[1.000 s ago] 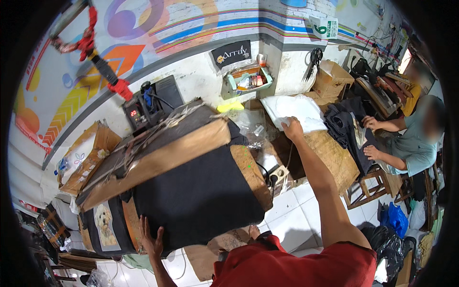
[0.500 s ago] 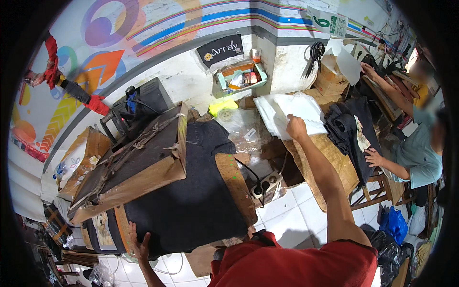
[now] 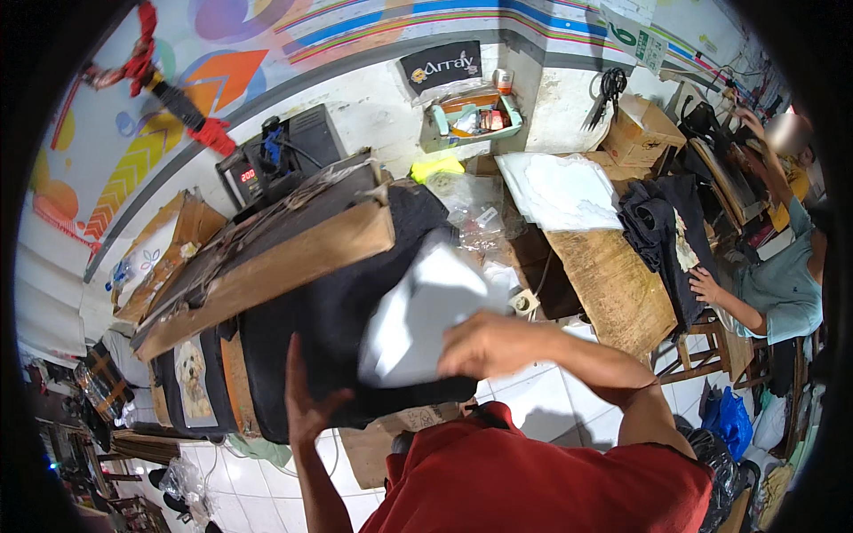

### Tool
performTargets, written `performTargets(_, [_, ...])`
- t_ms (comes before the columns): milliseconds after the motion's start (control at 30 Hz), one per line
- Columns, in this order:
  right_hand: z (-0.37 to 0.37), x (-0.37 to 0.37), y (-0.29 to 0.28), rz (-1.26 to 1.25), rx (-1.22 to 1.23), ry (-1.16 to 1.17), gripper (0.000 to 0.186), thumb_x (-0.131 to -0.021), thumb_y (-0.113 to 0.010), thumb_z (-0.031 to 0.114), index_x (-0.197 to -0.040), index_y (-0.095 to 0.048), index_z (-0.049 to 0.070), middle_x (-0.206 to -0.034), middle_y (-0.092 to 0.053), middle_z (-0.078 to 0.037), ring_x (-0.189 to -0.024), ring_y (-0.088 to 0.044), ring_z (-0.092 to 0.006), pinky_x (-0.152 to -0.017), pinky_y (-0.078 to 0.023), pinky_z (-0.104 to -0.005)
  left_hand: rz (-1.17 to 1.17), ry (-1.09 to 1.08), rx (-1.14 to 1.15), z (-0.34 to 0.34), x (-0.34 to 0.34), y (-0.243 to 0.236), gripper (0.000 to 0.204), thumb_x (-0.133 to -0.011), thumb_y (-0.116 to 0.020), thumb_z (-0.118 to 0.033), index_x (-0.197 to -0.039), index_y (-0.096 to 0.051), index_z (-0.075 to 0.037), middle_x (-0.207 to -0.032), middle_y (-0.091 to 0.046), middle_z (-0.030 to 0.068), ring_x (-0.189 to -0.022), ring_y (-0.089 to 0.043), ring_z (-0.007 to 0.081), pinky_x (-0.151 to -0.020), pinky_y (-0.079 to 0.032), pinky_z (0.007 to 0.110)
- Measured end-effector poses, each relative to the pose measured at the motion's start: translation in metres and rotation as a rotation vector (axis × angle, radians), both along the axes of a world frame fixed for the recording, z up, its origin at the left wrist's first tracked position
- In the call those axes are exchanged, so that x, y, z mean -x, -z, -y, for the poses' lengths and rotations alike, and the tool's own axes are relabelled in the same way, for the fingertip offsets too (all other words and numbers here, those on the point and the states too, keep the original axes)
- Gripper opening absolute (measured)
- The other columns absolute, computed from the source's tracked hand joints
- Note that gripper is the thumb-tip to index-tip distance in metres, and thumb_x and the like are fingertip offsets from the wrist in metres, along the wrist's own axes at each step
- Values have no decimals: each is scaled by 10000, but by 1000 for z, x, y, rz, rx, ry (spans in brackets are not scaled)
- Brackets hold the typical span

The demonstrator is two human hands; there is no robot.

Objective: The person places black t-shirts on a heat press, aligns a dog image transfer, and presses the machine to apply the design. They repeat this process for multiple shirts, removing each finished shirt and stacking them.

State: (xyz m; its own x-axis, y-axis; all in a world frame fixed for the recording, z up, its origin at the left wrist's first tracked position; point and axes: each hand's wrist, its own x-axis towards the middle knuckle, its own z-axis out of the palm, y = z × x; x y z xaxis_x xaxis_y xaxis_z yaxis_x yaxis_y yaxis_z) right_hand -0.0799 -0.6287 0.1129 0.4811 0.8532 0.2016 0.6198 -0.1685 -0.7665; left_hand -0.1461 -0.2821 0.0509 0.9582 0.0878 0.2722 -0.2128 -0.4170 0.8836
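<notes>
My right hand (image 3: pixel 489 345) is closed on the near right edge of a white sheet (image 3: pixel 425 306), which is smeared by motion above a black T-shirt (image 3: pixel 298 320). The shirt lies spread on the lower bed of a heat press, partly hidden under the tilted upper plate (image 3: pixel 293 266). At the shirt's front edge my left hand (image 3: pixel 311 404) is raised with its fingers apart and holds nothing. A stack of white sheets (image 3: pixel 562 191) lies on a worn board (image 3: pixel 617 280) to the right.
Left of the shirt, another dark cloth carries a dog picture (image 3: pixel 193 382). The press's control box (image 3: pixel 242 180) stands behind. A co-worker's hand (image 3: pixel 706 286) rests by folded black garments (image 3: pixel 653 222) at right. A teal tray (image 3: pixel 475 124) hangs on the wall.
My right hand has come from the stack to above the shirt, bringing a white sheet. My left hand has lifted from the shirt's front edge. The view has shifted a little.
</notes>
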Motion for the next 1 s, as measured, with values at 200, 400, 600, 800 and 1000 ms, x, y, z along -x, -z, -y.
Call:
performTargets(200, [-67, 39, -43, -264, -432, 171, 166, -911, -717, 53, -1076, -723, 36, -937, -720, -72, -832, -686, -181, -734, -526, -303, -176, 520, 83, -20, 24, -53, 523, -881, -685, -168, -1366, -563, -12, -1336, -591, 137, -1246, -550, 246, -1108, -390, 407])
performTargets(400, [-135, 47, 26, -1012, -712, 604, 641, -870, -736, 10, -1433, -431, 30, -1072, -670, -103, -853, -686, -173, -782, -567, -323, -541, 55, 337, -89, 26, -17, 388, -829, -758, -69, -1192, -675, 39, -982, -704, 43, -780, -602, 68, -620, -443, 215])
performTargets(600, [-189, -13, 85, -610, -296, 966, 617, -795, -738, -25, -1361, -493, -25, -998, -663, -133, -809, -685, -215, -734, -564, -329, -244, -151, 175, -127, -21, 32, 691, -754, -824, -85, -1360, -517, 36, -1085, -680, 117, -903, -651, 205, -782, -517, 320])
performTargets(800, [-232, -74, 102, 372, 210, 934, 446, -871, -710, 273, -1239, -632, 33, -1323, -571, -198, -1231, -541, -374, -995, -477, -447, -70, -52, -624, -138, -23, 64, 652, -852, -741, -408, -1403, -575, -100, -1541, -425, 167, -1466, -310, 366, -1198, -176, 569])
performTargets(1000, [-281, -165, 118, 281, 544, 799, 636, -987, -396, 488, -1487, -463, 101, -1633, -214, -199, -1522, -144, -382, -1199, -95, -634, -102, -74, -681, -124, -24, 72, 676, -886, -667, -545, -1407, -586, -122, -1615, -334, 107, -1511, -232, 339, -1204, -72, 624])
